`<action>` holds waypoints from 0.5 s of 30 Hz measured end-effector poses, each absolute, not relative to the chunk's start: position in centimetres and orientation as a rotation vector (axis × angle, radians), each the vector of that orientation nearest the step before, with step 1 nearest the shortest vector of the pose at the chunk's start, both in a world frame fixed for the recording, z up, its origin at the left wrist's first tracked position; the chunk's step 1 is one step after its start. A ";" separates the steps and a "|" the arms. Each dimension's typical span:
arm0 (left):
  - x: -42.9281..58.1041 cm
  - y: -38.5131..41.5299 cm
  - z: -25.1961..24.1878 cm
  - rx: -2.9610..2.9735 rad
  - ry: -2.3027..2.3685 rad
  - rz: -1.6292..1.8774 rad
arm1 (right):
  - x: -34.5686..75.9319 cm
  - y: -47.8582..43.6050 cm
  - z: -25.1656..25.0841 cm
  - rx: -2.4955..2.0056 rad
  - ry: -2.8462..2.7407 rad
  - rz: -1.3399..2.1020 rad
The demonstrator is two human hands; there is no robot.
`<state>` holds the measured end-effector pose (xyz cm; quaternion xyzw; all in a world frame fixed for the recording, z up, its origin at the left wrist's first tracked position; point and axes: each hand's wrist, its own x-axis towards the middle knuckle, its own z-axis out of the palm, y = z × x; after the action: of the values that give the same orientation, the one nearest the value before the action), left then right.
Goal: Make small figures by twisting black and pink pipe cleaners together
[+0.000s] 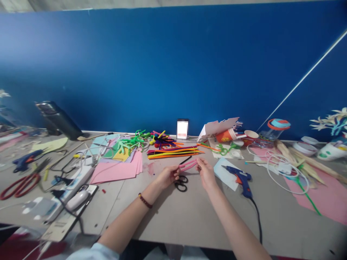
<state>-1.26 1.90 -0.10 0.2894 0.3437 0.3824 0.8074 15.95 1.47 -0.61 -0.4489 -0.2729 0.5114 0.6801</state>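
Left hand (169, 176) and right hand (206, 174) are pinching opposite ends of slender, pink, fuzzy pipe-cleaner strands (189, 167); long axis is running crosswise between.

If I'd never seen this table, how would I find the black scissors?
Face the blue wall and look down at the grey table. In the middle, the left hand and right hand hold a pink strip; the black scissors lie on the table beneath it. Their handles are black loops, while the other scissors, far left, have red handles.
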 end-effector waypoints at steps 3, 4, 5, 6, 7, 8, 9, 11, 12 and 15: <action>-1.4 2.2 -0.4 0.552 0.757 0.865 | 16.0 1.4 -0.4 -1.016 -0.621 1.123; -1.4 2.3 -0.4 0.547 0.764 0.876 | 16.0 1.4 -0.3 -1.018 -0.623 1.125; -1.5 2.3 -0.4 0.549 0.774 0.888 | 15.9 1.4 -0.2 -1.019 -0.623 1.129; -1.5 2.3 -0.3 0.556 0.788 0.900 | 15.9 1.3 -0.2 -1.020 -0.618 1.130; -1.5 2.3 -0.2 0.562 0.803 0.911 | 15.9 1.3 -0.2 -1.019 -0.611 1.130; -1.5 2.2 -0.1 0.566 0.815 0.919 | 16.0 1.3 -0.2 -1.018 -0.605 1.127; -1.5 2.2 0.0 0.568 0.823 0.927 | 16.0 1.4 -0.2 -1.017 -0.599 1.124; -1.5 2.1 0.1 0.569 0.823 0.931 | 16.2 1.5 -0.3 -1.012 -0.588 1.119; -1.5 2.1 0.1 0.571 0.817 0.928 | 16.3 1.5 -0.4 -1.007 -0.584 1.119; -1.6 2.2 -0.2 0.576 0.805 0.921 | 16.6 1.7 -0.6 -0.995 -0.562 1.118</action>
<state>-1.56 2.23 -0.20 0.2667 0.3725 0.4264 0.7800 16.56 1.68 -0.56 -0.4463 -0.2518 0.5015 0.6971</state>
